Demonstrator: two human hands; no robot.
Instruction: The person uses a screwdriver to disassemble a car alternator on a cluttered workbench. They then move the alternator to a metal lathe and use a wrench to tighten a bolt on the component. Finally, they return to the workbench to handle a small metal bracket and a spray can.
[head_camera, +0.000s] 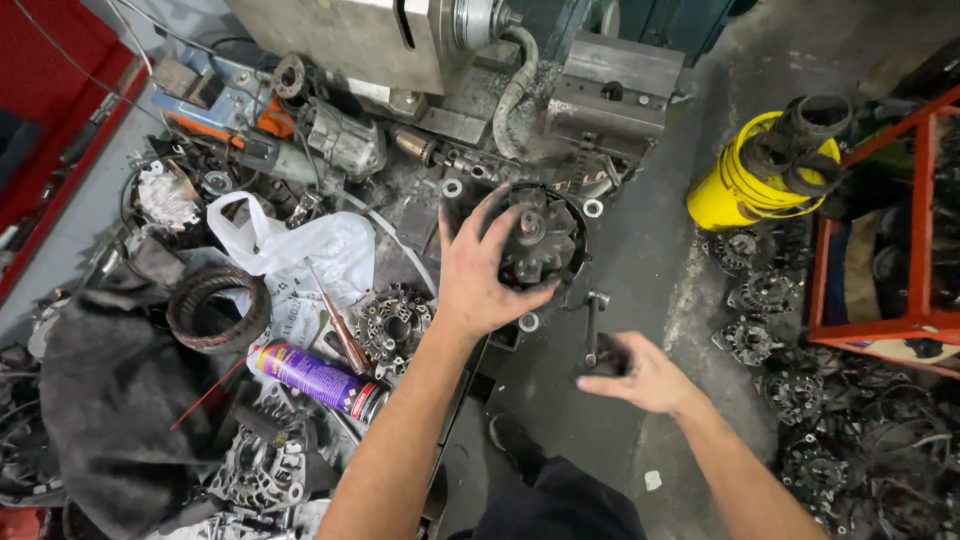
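My left hand (478, 268) is spread over the dark, round alternator housing (540, 240), fingers curled around its near rim and thumb up along its left side, pressing it where it sits clamped at the bench's edge, just in front of the grey machine block (610, 100). My right hand (640, 375) is lower and closed around the end of the black vise handle (594, 325), which hangs below the housing. The grip on the housing looks more like a steadying palm than a full clasp, so I judge the main risk is the part twisting or dropping out if the handle loosens the hold while only my fingertips carry it; it looks heavy and greasy, and below it there is nothing but the concrete floor (640, 250) and my shoe (515, 440). My fingers also lie close to the housing's fins and the rim, so a sudden turn could pinch them. The bench to the left is crowded: a white plastic bag (300, 245), a purple spray can (318, 380) lying on its side, a copper-tipped tool (340, 325) and a loose stator ring (215, 310); a jolt could roll the can off. The yellow bucket (745, 180) stands well apart on the right
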